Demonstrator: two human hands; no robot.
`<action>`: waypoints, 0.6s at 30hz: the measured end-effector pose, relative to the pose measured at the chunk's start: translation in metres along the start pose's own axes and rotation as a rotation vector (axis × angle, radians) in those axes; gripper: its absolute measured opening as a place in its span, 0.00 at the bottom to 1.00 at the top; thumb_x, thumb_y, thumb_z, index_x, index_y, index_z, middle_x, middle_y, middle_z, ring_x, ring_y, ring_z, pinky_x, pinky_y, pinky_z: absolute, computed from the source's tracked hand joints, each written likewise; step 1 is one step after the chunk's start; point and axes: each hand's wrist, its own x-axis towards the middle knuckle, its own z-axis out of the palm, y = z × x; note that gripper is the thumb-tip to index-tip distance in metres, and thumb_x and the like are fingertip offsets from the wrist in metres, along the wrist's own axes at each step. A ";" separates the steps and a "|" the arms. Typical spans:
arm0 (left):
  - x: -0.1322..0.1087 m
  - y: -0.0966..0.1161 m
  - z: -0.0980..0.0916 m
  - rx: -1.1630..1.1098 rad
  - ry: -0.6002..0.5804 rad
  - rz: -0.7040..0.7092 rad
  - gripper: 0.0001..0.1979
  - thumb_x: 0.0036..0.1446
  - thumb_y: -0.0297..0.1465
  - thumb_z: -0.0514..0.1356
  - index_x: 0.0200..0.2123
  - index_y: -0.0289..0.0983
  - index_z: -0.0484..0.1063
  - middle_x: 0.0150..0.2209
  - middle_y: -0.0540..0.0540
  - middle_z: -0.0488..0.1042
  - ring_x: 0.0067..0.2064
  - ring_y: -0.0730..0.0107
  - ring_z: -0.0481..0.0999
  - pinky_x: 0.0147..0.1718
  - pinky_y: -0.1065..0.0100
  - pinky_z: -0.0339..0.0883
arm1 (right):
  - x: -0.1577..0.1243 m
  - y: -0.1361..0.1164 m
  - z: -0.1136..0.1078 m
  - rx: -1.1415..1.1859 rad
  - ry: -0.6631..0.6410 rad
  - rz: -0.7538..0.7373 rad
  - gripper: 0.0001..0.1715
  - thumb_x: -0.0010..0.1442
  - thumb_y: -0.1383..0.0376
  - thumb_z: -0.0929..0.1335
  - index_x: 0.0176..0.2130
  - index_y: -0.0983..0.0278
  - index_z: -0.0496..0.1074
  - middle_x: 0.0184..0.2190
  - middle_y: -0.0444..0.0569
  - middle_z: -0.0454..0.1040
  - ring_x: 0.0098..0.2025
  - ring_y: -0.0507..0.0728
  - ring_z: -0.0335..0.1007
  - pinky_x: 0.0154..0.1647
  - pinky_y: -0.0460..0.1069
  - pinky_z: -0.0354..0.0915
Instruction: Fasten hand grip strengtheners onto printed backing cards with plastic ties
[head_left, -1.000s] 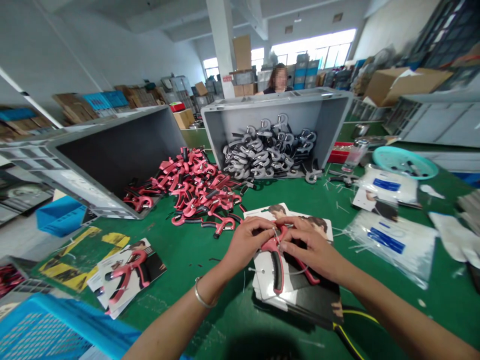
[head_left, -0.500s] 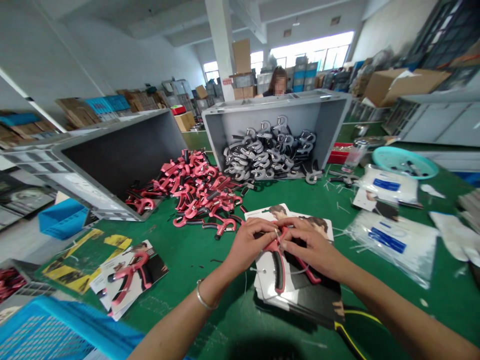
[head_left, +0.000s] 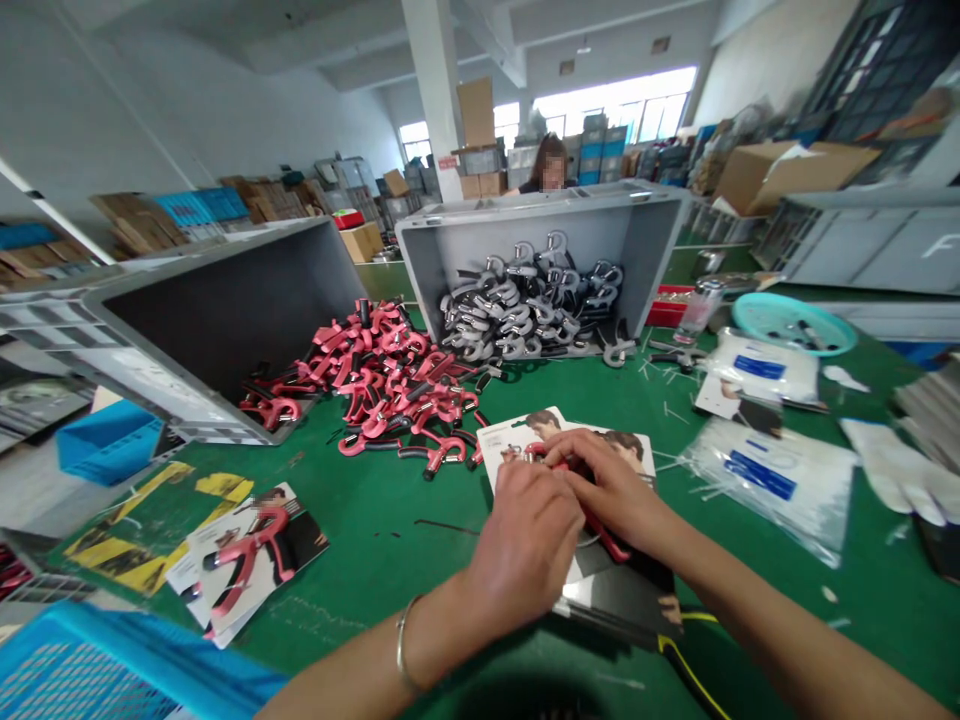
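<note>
A red and black hand grip strengthener [head_left: 611,535] lies on a stack of printed backing cards [head_left: 592,600] in front of me. My right hand [head_left: 615,485] rests on the strengthener from the right, its bent fingers pressing around the top. Over the left half sits my left hand [head_left: 529,535], closed into a fist, back of the hand up; whatever its fingers hold is hidden. A thin pale cable tie [head_left: 586,541] curves out beside the red handle. Most of the strengthener is covered by my hands.
A heap of red strengtheners [head_left: 390,375] spills from a grey crate [head_left: 172,310]; a second crate [head_left: 652,260] holds grey ones. At left lies a carded strengthener [head_left: 255,555]. Bags of cable ties [head_left: 780,485] lie at right, yellow-black handles [head_left: 690,675] near front, a blue basket [head_left: 105,660] front left.
My left hand has turned over and closed, moving from a fingertip pinch at the strengthener's top to a fist covering its left handle. My right hand stays on the strengthener. The view has shifted slightly.
</note>
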 end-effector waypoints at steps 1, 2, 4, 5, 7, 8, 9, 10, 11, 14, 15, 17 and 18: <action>-0.005 0.008 0.003 0.062 -0.053 0.054 0.09 0.62 0.25 0.53 0.35 0.33 0.74 0.36 0.40 0.75 0.42 0.59 0.69 0.47 0.54 0.61 | -0.001 -0.001 0.001 0.002 -0.016 0.003 0.04 0.62 0.67 0.66 0.37 0.61 0.71 0.44 0.50 0.72 0.51 0.59 0.67 0.56 0.58 0.59; -0.010 0.014 0.006 0.116 -0.102 0.085 0.09 0.61 0.25 0.53 0.35 0.33 0.73 0.36 0.39 0.75 0.41 0.58 0.68 0.47 0.53 0.61 | -0.001 -0.001 0.002 0.001 -0.031 0.006 0.03 0.62 0.67 0.66 0.36 0.61 0.71 0.44 0.50 0.72 0.51 0.59 0.66 0.56 0.58 0.59; -0.013 0.021 0.009 0.192 -0.189 0.102 0.09 0.61 0.26 0.53 0.34 0.33 0.73 0.37 0.39 0.75 0.41 0.57 0.68 0.48 0.51 0.61 | -0.001 -0.001 0.004 -0.007 -0.041 0.011 0.03 0.61 0.68 0.66 0.35 0.61 0.71 0.44 0.50 0.72 0.50 0.59 0.67 0.55 0.58 0.60; -0.013 0.023 0.008 0.205 -0.225 0.106 0.09 0.61 0.26 0.53 0.34 0.33 0.73 0.37 0.39 0.75 0.42 0.57 0.68 0.49 0.51 0.61 | -0.001 -0.001 0.004 -0.012 -0.036 0.014 0.03 0.61 0.68 0.66 0.35 0.61 0.70 0.43 0.50 0.72 0.49 0.59 0.67 0.54 0.58 0.60; -0.012 0.026 0.001 0.190 -0.256 0.087 0.09 0.63 0.29 0.53 0.36 0.35 0.74 0.40 0.40 0.75 0.45 0.57 0.68 0.52 0.52 0.61 | -0.003 -0.002 0.001 -0.021 -0.014 0.013 0.03 0.61 0.68 0.66 0.34 0.61 0.70 0.43 0.49 0.73 0.48 0.59 0.67 0.53 0.57 0.60; -0.013 0.027 -0.005 0.181 -0.235 0.047 0.09 0.64 0.31 0.54 0.39 0.36 0.74 0.42 0.40 0.74 0.48 0.56 0.68 0.52 0.51 0.60 | -0.005 -0.003 -0.002 -0.026 -0.009 0.010 0.03 0.62 0.67 0.66 0.34 0.61 0.70 0.43 0.49 0.73 0.48 0.59 0.67 0.53 0.57 0.60; -0.015 0.028 -0.011 0.179 -0.191 -0.019 0.11 0.64 0.36 0.56 0.42 0.36 0.73 0.45 0.39 0.73 0.49 0.54 0.67 0.52 0.50 0.61 | -0.009 -0.006 -0.006 -0.034 -0.012 0.004 0.04 0.64 0.66 0.65 0.35 0.61 0.70 0.43 0.49 0.73 0.48 0.59 0.67 0.53 0.56 0.60; -0.019 0.029 -0.017 0.186 -0.141 -0.104 0.16 0.62 0.41 0.57 0.46 0.36 0.72 0.47 0.38 0.72 0.50 0.52 0.67 0.51 0.49 0.61 | -0.014 -0.009 -0.011 -0.051 -0.031 -0.004 0.06 0.65 0.64 0.65 0.37 0.61 0.71 0.43 0.49 0.74 0.48 0.59 0.67 0.52 0.56 0.61; -0.024 0.030 -0.022 0.203 -0.103 -0.195 0.22 0.59 0.46 0.59 0.49 0.36 0.70 0.48 0.37 0.71 0.49 0.50 0.67 0.49 0.48 0.63 | -0.020 -0.013 -0.016 -0.078 -0.069 -0.018 0.07 0.67 0.63 0.64 0.38 0.60 0.71 0.42 0.49 0.74 0.47 0.58 0.67 0.51 0.55 0.61; -0.041 0.032 -0.026 0.251 -0.151 -0.364 0.30 0.51 0.53 0.62 0.47 0.35 0.70 0.42 0.37 0.71 0.43 0.49 0.69 0.41 0.49 0.66 | -0.037 -0.027 -0.028 -0.229 -0.258 -0.121 0.10 0.68 0.61 0.62 0.39 0.60 0.72 0.37 0.48 0.75 0.42 0.58 0.65 0.48 0.55 0.60; -0.044 0.033 -0.024 0.244 -0.195 -0.380 0.27 0.52 0.52 0.62 0.45 0.35 0.70 0.41 0.38 0.71 0.42 0.50 0.69 0.40 0.50 0.66 | -0.041 -0.030 -0.029 -0.288 -0.312 -0.169 0.10 0.68 0.61 0.63 0.39 0.60 0.73 0.36 0.48 0.75 0.41 0.59 0.65 0.47 0.56 0.60; -0.048 0.032 -0.020 0.203 -0.242 -0.397 0.16 0.58 0.42 0.60 0.40 0.36 0.69 0.40 0.40 0.70 0.43 0.52 0.69 0.41 0.52 0.67 | -0.045 -0.035 -0.027 -0.373 -0.381 -0.245 0.10 0.67 0.61 0.64 0.40 0.60 0.74 0.36 0.49 0.75 0.41 0.59 0.64 0.46 0.56 0.59; -0.048 0.030 -0.018 0.176 -0.243 -0.408 0.10 0.59 0.37 0.58 0.39 0.36 0.68 0.40 0.40 0.70 0.43 0.54 0.69 0.42 0.54 0.67 | -0.045 -0.036 -0.025 -0.394 -0.396 -0.261 0.09 0.67 0.61 0.64 0.41 0.60 0.74 0.37 0.50 0.76 0.41 0.60 0.64 0.46 0.56 0.60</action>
